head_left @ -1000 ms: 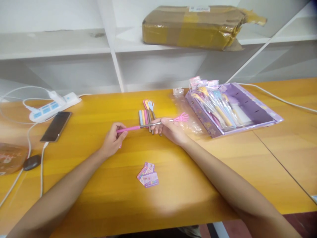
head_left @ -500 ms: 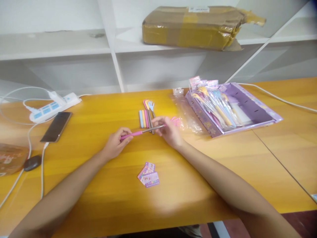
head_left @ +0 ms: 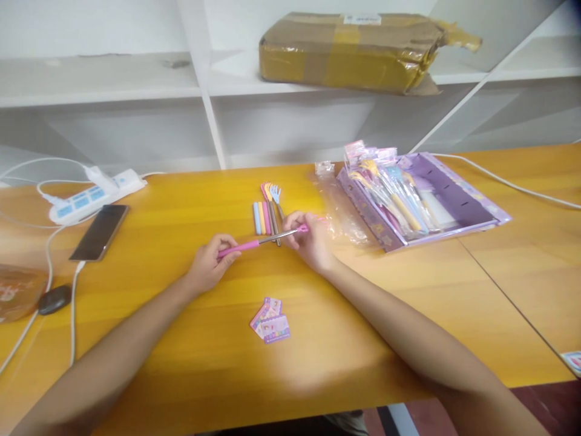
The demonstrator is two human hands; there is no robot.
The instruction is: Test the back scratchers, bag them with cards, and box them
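My left hand (head_left: pixel 212 261) is closed around the pink handle of a back scratcher (head_left: pixel 245 246) with a metal rod. At the rod's far end, my right hand (head_left: pixel 309 241) pinches the pink head, mostly hidden behind the fingers. Just beyond the hands lie several detached parts: blue, yellow and pink handles (head_left: pixel 262 218) side by side, and metal rods with claw heads (head_left: pixel 273 192) in pink, yellow and blue. Small purple printed cards (head_left: pixel 271 321) overlap on the table nearer to me.
A purple display box (head_left: pixel 467 188) holds several bagged back scratchers (head_left: pixel 394 191); clear wrappers (head_left: pixel 345 221) lie beside it. To the left are a power strip (head_left: pixel 95 197), a phone (head_left: pixel 100 233), cables and a black mouse-like object (head_left: pixel 54 300). A taped carton (head_left: pixel 349 51) rests on the shelf.
My right hand has shifted its fingers at the head end, so the pink base of the head shows and its claw is more covered. My left hand keeps its hold.
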